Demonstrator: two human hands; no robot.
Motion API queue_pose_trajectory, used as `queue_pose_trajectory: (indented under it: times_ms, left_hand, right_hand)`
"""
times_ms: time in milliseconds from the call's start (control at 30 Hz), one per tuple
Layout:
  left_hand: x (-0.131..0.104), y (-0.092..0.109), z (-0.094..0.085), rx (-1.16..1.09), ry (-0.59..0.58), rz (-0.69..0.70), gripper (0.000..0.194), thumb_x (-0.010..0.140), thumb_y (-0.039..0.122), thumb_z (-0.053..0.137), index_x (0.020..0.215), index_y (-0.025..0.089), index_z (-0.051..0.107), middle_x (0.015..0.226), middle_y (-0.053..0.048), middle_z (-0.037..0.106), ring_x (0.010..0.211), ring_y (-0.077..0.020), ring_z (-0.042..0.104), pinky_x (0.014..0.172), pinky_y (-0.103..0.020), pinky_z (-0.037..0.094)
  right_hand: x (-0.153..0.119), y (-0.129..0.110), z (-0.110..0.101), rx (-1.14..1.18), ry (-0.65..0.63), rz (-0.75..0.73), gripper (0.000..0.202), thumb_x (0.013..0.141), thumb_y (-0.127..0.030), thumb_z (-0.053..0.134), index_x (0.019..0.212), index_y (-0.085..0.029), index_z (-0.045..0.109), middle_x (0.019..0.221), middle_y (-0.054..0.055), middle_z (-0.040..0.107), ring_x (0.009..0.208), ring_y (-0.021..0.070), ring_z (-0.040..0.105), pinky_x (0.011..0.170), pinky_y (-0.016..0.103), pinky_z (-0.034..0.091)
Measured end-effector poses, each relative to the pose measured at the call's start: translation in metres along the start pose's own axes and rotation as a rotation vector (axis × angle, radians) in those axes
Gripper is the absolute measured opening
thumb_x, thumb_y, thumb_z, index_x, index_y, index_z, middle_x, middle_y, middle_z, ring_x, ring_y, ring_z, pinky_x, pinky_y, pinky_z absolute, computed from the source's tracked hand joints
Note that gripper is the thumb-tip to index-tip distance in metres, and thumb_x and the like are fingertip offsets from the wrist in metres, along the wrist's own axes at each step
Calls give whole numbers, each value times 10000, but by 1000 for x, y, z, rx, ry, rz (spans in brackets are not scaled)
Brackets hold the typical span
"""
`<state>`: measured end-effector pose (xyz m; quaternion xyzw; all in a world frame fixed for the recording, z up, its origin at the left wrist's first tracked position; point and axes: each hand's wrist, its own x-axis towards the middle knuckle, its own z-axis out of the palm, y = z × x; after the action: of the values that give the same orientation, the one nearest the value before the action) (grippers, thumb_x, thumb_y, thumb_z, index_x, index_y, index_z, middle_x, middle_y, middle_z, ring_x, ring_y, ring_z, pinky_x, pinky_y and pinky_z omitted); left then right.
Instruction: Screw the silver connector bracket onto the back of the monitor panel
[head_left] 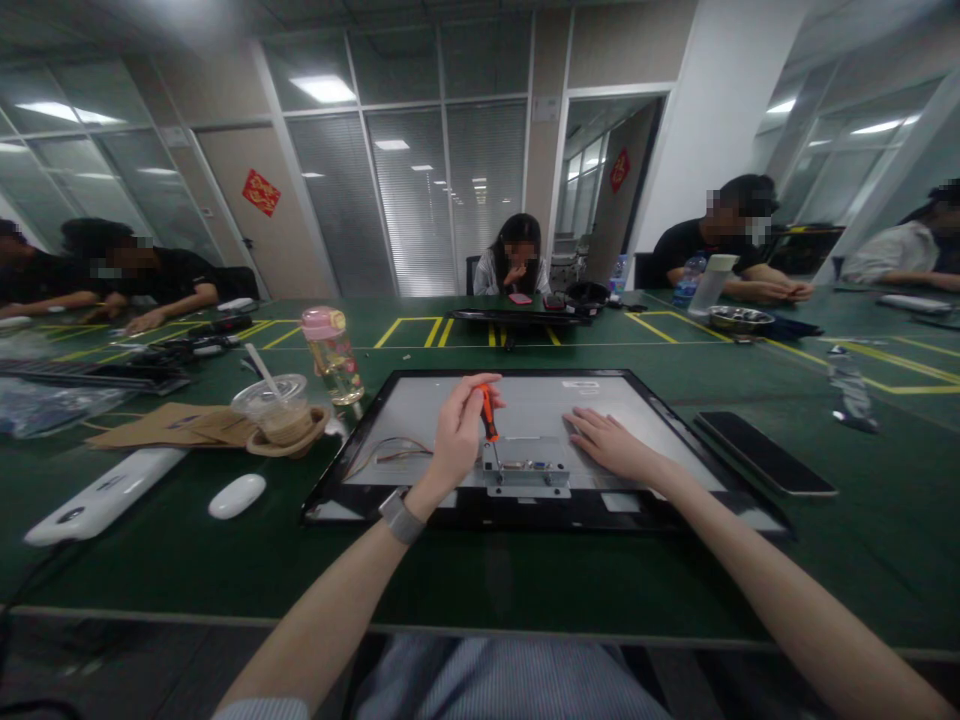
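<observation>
My left hand (459, 432) is closed around the orange and black handle of a screwdriver (488, 412). The screwdriver stands nearly upright, its shaft pointing down at the left part of a metal bracket (529, 480) with connector ports along it. Whether the tip sits in a screw is too small to tell. This bracket is mounted near the close edge of an opened monitor panel (525, 405), grey-backed with a black frame, lying flat on the table. My right hand (611, 445) rests flat on the panel, fingers spread, right of the bracket. Thin cables (397, 450) lie on the panel's left side.
Right of the panel lies a black phone (765, 453). On the left are a plastic cup (276, 408) in a cardboard holder, a pink-lidded bottle (332, 355), a white mouse case (237, 496) and a white device (105, 497). Several people sit around the green table (600, 590).
</observation>
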<state>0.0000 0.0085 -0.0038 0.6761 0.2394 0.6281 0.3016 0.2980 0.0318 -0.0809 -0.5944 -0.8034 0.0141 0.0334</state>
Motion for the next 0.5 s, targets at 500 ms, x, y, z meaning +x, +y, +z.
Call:
queue_pose_trajectory:
  times_ms: [500]
  left_hand:
    - [7,-8,0,-91,70,-130,382,1023,505,510,1017,169,691,855,-54,686,734,-154,662,659,-277,547]
  right_hand:
    - [-2,-3,-5,-5,-26,11,625,1057,-450,246,1594,-170,399,1675,161,346,1547,318,310,1231,537,277]
